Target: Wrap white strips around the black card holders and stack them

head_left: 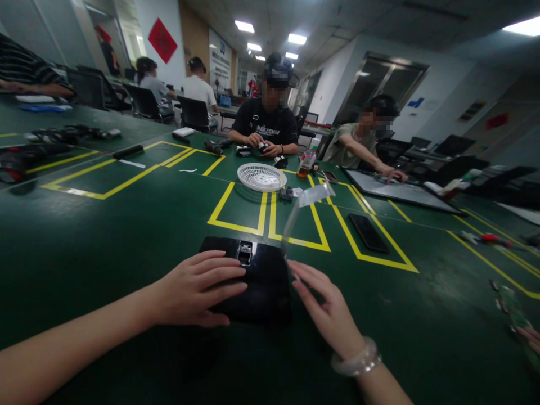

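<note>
A glossy black panel-like object (261,295) with a small rectangular opening near its far edge lies on the green table in front of me. My left hand (200,287) rests flat over its left part, fingers stretched out and slightly apart. At the panel's right edge, my right hand (323,306) is closed in a pinch on a thin translucent strip (290,225). From the fingertips the strip rises upward and ends in a wider, shiny clear piece (314,194). It looks like plastic film or tape; the exact kind is unclear. A clear bracelet circles my right wrist.
Beyond the panel are a white round slotted basket (261,178), a small dark part (286,194) and a bottle (306,163). A black phone (368,232) lies to the right. Across the table one person handles small parts; another leans over a large flat panel (396,191).
</note>
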Action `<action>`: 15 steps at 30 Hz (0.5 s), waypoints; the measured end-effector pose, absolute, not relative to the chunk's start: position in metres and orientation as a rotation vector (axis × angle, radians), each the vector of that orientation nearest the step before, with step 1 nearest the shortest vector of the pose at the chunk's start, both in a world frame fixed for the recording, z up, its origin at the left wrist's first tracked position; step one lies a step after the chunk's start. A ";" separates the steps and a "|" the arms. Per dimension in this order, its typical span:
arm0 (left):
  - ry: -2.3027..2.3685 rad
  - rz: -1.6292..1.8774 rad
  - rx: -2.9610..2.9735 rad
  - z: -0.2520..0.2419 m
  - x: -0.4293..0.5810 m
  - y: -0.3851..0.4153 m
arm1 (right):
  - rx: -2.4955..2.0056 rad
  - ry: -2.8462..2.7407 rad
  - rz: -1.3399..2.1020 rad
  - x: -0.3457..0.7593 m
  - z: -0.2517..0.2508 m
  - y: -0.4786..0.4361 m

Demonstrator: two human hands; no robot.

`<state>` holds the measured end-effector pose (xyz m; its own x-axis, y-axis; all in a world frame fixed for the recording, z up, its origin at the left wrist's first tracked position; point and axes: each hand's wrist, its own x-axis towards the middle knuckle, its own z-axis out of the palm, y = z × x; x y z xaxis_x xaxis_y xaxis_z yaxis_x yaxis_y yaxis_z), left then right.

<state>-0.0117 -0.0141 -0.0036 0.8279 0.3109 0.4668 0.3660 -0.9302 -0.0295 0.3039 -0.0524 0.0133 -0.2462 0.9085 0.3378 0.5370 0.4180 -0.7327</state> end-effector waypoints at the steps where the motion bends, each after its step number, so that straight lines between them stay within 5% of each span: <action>1: -0.493 -0.763 -2.810 -0.003 -0.014 -0.017 | -1.229 -2.077 0.507 0.301 0.014 -0.054; 6: -0.406 -0.818 -2.695 -0.002 -0.010 -0.018 | -1.303 -2.559 0.190 0.288 0.017 -0.064; 15: -0.759 -0.437 -3.036 -0.006 -0.002 -0.007 | -1.341 -2.611 0.076 0.286 0.013 -0.064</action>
